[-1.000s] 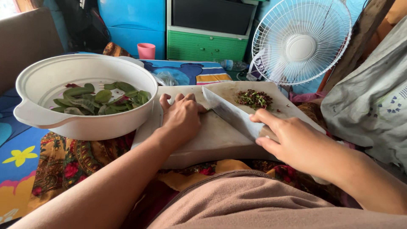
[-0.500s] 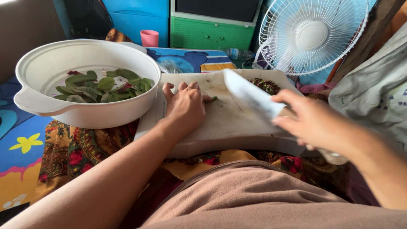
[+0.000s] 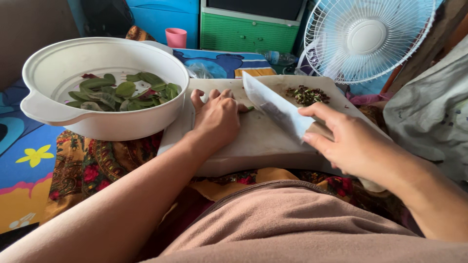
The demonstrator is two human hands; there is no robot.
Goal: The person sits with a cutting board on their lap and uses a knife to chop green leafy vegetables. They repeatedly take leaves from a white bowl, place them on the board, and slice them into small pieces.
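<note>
Sat on the lap: cutting board [image 3: 258, 141]. Lay at ten o'clock of it, touching: bowl [image 3: 105, 119], with leaves [image 3: 124, 92] inside. Rested at the board's one o'clock corner: chopped heap [image 3: 307, 95]. Stood beyond at one o'clock: fan [image 3: 368, 39]. Stood at twelve, behind the bowl: cup [image 3: 175, 37].

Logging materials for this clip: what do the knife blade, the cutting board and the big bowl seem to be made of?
Knife blade, held in the right hand: looks like metal, pale grey, smooth, with a dull sheen.
Cutting board under the left hand: thick, off-white, matte and stained; probably plastic, though pale wood cannot be ruled out.
Bowl: most likely plastic, cream and smooth, with a moulded handle and a soft gloss.
</note>
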